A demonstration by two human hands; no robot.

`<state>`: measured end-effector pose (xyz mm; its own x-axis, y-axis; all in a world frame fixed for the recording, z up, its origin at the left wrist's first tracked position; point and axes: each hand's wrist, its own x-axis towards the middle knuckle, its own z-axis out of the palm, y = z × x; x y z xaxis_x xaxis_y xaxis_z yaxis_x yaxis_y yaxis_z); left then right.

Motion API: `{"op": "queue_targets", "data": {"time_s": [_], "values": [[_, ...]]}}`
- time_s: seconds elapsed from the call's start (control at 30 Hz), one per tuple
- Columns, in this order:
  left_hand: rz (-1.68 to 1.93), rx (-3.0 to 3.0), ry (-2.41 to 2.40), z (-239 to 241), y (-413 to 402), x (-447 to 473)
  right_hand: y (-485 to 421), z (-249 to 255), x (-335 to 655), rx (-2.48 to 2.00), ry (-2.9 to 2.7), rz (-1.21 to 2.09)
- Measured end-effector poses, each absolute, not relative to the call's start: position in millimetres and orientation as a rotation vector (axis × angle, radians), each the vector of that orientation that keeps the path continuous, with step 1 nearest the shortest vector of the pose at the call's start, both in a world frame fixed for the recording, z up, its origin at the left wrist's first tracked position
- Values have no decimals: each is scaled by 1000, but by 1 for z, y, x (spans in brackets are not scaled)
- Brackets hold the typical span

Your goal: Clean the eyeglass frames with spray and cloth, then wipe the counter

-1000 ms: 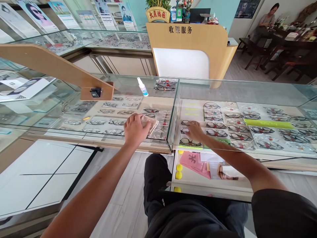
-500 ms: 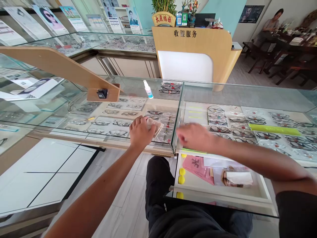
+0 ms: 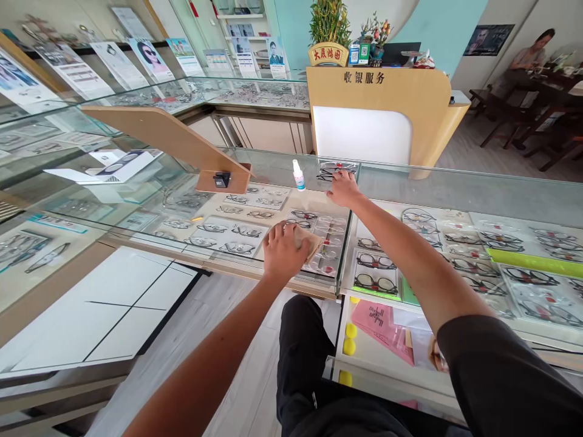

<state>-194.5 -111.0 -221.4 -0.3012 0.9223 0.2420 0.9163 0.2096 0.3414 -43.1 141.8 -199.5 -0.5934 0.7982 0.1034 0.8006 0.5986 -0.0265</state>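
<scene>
My left hand point(image 3: 282, 250) rests on the glass counter top point(image 3: 136, 200), closed on a folded beige cloth point(image 3: 308, 241). My right hand point(image 3: 342, 188) is stretched across to the far edge of the counter, fingers curled over a stack of eyeglasses in clear trays point(image 3: 334, 170). A small spray bottle point(image 3: 298, 175) stands just left of that stack. Under the glass lie several rows of eyeglass frames point(image 3: 376, 261).
An open drawer point(image 3: 364, 358) below the case holds pink paper point(image 3: 380, 321) and yellow balls point(image 3: 350, 338). A raised wooden counter flap point(image 3: 168, 138) slants at left. A wooden cashier desk point(image 3: 387, 109) stands behind. A person sits at a dark table at far right point(image 3: 531, 57).
My right hand left the frames inside the case and reached up and forward to the stack of glasses at the far edge. The left hand stayed on the cloth.
</scene>
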Motion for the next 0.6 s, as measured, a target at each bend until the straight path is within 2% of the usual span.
{"op": "queue_targets", "data": {"time_s": [0.23,0.4,0.5,0.6], "values": [[657,1847,2426,-221,-111,-194,105,-187,-30,-1247,-2610,43],[643,1840,2428,-220,-110,-193,-3,-154,22,-948,-2521,149],[628,1855,2422,-222,-109,-193,-96,-131,71,-712,-2538,352],[618,1842,2437,-223,-107,-192,-183,-120,118,-535,-2599,767]]}}
